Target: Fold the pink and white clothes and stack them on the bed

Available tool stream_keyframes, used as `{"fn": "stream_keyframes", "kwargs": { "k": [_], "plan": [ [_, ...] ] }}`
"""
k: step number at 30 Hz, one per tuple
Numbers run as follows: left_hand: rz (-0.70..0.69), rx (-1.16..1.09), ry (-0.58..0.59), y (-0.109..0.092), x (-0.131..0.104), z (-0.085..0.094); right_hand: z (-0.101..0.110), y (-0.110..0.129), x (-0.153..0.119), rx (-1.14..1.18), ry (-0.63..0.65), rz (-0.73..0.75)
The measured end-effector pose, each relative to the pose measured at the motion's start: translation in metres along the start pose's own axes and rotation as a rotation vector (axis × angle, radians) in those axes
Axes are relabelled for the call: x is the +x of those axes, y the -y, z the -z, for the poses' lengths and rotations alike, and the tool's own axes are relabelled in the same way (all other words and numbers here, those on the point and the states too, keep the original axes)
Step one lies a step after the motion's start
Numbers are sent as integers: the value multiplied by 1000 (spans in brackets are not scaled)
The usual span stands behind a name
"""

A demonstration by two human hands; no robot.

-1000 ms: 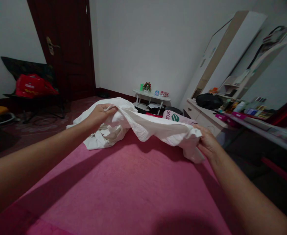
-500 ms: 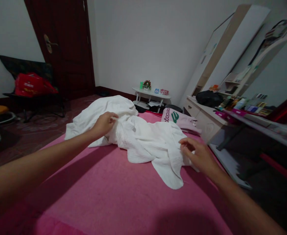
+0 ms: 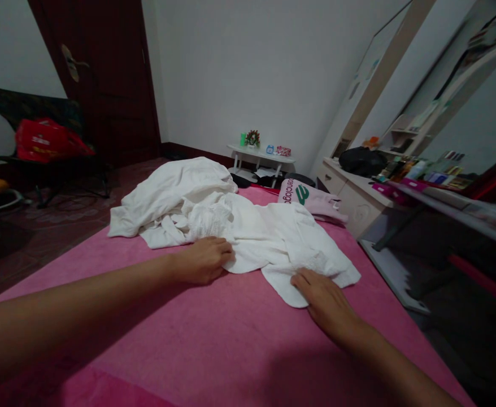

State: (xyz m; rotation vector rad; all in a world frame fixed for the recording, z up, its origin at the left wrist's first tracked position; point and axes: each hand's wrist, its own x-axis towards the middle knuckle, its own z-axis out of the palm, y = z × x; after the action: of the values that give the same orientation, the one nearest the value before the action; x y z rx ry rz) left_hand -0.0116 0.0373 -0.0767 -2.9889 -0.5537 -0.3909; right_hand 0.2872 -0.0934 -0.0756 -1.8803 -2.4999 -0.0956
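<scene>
A crumpled white shirt [image 3: 260, 232] with a rounded hem lies spread across the pink bed cover [image 3: 214, 345]. At its near edge, my left hand [image 3: 208, 260] has its fingers curled down onto the cloth, closed on the edge; the fingertips are partly hidden. Further right, my right hand [image 3: 322, 294] pinches the hem beside the rounded flap, its thumb mostly out of sight. Behind and to the left, more bunched white clothing [image 3: 180, 181] is heaped against the shirt; where one piece ends and the other begins, I cannot tell.
A folded pink garment [image 3: 313, 200] with green print lies at the bed's far right corner. Beyond stands a small white table [image 3: 259, 155]. A dresser [image 3: 345, 195] flanks the right side. On the left, a red bag [image 3: 48, 140] rests on a dark chair.
Both hands have come down and nearer to the near edge of the shirt, the left one also moving right. The shirt's right end now lies flatter and spreads further right.
</scene>
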Motion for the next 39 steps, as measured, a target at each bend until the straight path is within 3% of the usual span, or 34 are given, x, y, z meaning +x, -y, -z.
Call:
{"fn": "stream_keyframes", "kwargs": {
  "k": [2, 5, 9, 11, 15, 17, 19, 21, 23, 26, 28, 30, 34, 39],
  "plan": [
    [19, 28, 45, -1, 6, -1, 4, 7, 3, -20, -4, -32],
    [76, -46, 40, -12, 17, 14, 18, 33, 5, 43, 20, 4],
    [161, -233, 0, -43, 26, 45, 30, 78, 1, 88, 148, 79],
    [148, -327, 38, -60, 25, 50, 29, 94, -5, 124, 202, 117],
    [47, -502, 185, -87, 12, 29, 39, 99, -16, 303, 247, 163],
    [34, -559, 218, -95, 6, 16, 50, 90, -15, 377, 278, 106],
    [49, -609, 230, -98, 2, 10, 56, 78, -7, 361, 230, -10],
    [82, -641, 241, -95, 3, 14, 52, 64, 5, 268, 98, -131],
    [146, -568, 179, -83, 5, 24, 39, 51, 18, 155, -8, -225],
    [293, -180, -42, -53, 6, 40, 14, 35, 35, 54, -33, -375],
    [405, 96, -100, -31, 2, 42, 3, 27, 43, 46, -25, -448],
    [501, 233, -52, -15, -5, 39, -4, 22, 48, 37, -17, -474],
    [568, 219, 101, -3, -20, 29, -2, 12, 49, 51, -15, -443],
    [520, 66, 62, -2, -31, 49, 19, -15, 25, 299, -93, -391]
  ]
}}
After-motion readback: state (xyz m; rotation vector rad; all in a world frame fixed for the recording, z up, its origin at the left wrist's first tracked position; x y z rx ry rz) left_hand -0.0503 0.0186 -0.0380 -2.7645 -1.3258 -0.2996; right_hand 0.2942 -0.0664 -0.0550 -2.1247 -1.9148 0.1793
